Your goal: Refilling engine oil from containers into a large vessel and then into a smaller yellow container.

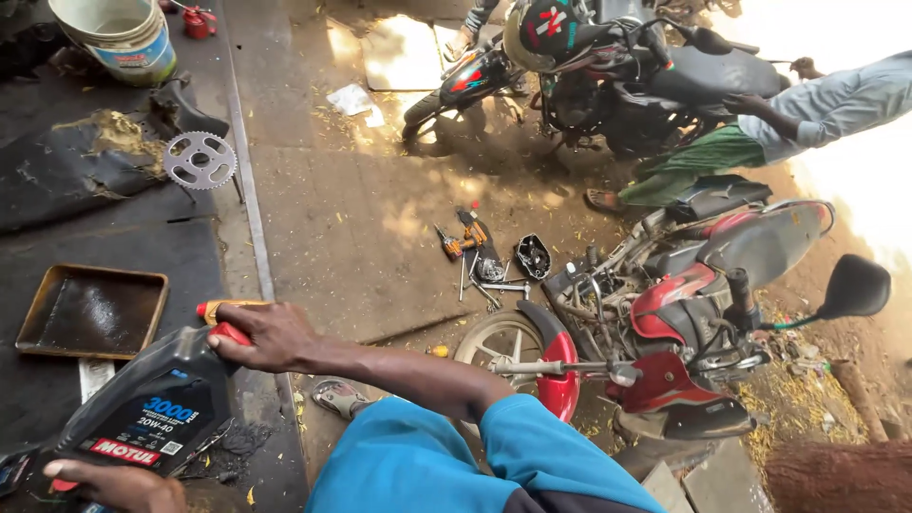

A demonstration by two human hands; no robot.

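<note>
A black oil bottle (142,408) with a red cap (228,333) lies tilted at the lower left, over a dark mat. My left hand (119,484) grips its bottom end. My right hand (271,337) is closed at the bottle's neck, right on the red cap. An orange-handled tool (233,305) with a red end sticks out of that fist. My right arm, in a blue sleeve, reaches in from the bottom centre.
A rusty tray (90,312), a sprocket (199,160) and a bucket (119,38) sit on the left. A red motorcycle (684,323) stands to the right, with loose tools (484,256) on the floor beside it. Another person (760,133) crouches by a black motorcycle (608,66).
</note>
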